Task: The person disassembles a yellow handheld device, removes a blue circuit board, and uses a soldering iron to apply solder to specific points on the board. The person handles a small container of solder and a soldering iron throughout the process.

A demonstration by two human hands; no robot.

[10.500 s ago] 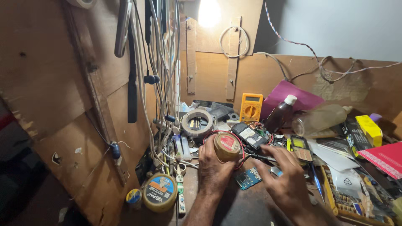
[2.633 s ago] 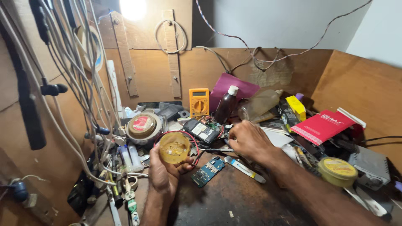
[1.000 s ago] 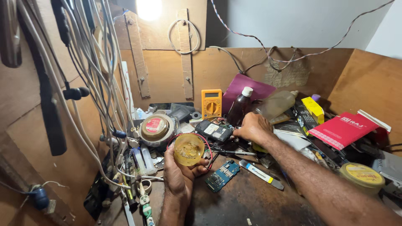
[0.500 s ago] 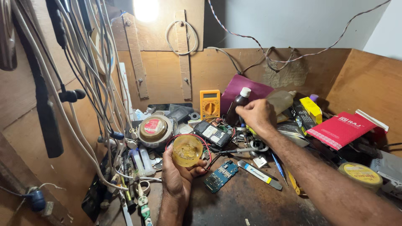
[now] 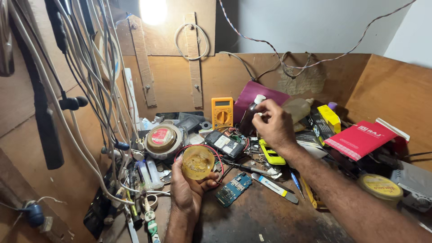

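The left hand [image 5: 189, 191] rises from the near edge of the counter [image 5: 265, 216], fingers curled about a small round open tin [image 5: 198, 162] of amber paste, held face-up over the middle of the counter. The right hand [image 5: 272, 126] reaches in from the near right corner toward the back wall, its fingertips pinched narrow on the white cap of a dark bottle [image 5: 249, 119] that stands upright just in front of a purple card [image 5: 263, 96].

Between the two hands lie a black opened phone [image 5: 225, 144] with red wire looping round it and a yellow-green phone shell [image 5: 272, 155]. Just beside the left hand's fingers, toward the near edge, lies a blue circuit board [image 5: 232, 189]; to its right lies a white flat strip tool [image 5: 274, 188], and beyond that a blue-handled screwdriver [image 5: 296, 182].

The only bare stretch of counter is the dark patch at the near edge, between the left wrist and the right forearm. The left edge is crowded: a bundle of white cables [image 5: 99, 103] hangs down the left wall, and small tubes and clips lie under it. A lidded round tin [image 5: 161, 138] sits toward the back left, a yellow multimeter [image 5: 222, 112] leans against the back wall, and the right side is heaped with a red booklet [image 5: 362, 139] and a yellow-lidded tin [image 5: 381, 188] near the right edge.
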